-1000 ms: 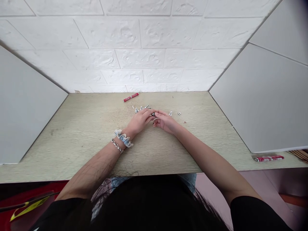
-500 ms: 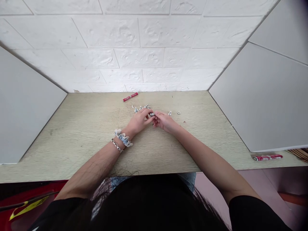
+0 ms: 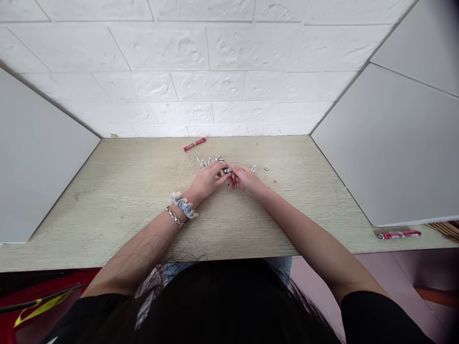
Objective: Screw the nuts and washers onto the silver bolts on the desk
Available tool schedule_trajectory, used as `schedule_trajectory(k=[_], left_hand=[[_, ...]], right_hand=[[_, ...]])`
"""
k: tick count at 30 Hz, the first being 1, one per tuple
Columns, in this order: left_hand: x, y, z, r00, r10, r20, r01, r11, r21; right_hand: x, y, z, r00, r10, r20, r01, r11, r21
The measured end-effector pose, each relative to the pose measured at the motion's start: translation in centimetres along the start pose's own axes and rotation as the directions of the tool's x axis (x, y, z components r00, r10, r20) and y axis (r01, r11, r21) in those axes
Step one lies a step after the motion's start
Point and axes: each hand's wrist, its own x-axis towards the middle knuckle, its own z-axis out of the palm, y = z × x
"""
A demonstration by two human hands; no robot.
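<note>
Near the middle of the table, my left hand pinches a small metal bolt piece between thumb and fingers. My right hand touches it from the right, its thumb and fingertips closed on the other end. Several small metal bolts stand and lie just behind my left hand, partly hidden by it. Another small bolt is behind my right hand, and a nut lies to its right.
A red tube lies behind the bolts, near the white brick wall. A second red tube is at the front right edge, beside some brown strips. Grey panels flank the table on both sides.
My right hand has shifted very slightly against the piece. My left hand keeps its place.
</note>
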Motion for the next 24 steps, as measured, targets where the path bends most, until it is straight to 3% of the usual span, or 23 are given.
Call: schedule_trajectory(k=[8,16,24], left_hand=[[0.0,0.1,-0.1,0.999,-0.048,-0.003,0.048,0.998,-0.03],[0.2,0.8,-0.2,0.99,-0.139,0.026,0.141,0.982,-0.128],[0.2,1.1,-0.1,0.983,-0.178,0.053,0.185,0.962,-0.2]], right_hand=[[0.3,0.4,-0.2,0.993,-0.114,-0.011,0.112,0.99,-0.087],[0.2,0.2,0.1,0.996,-0.086,-0.036,0.082,0.99,-0.119],[0.2,0.6,0.0,0.986,-0.163,-0.03,0.15,0.951,-0.269]])
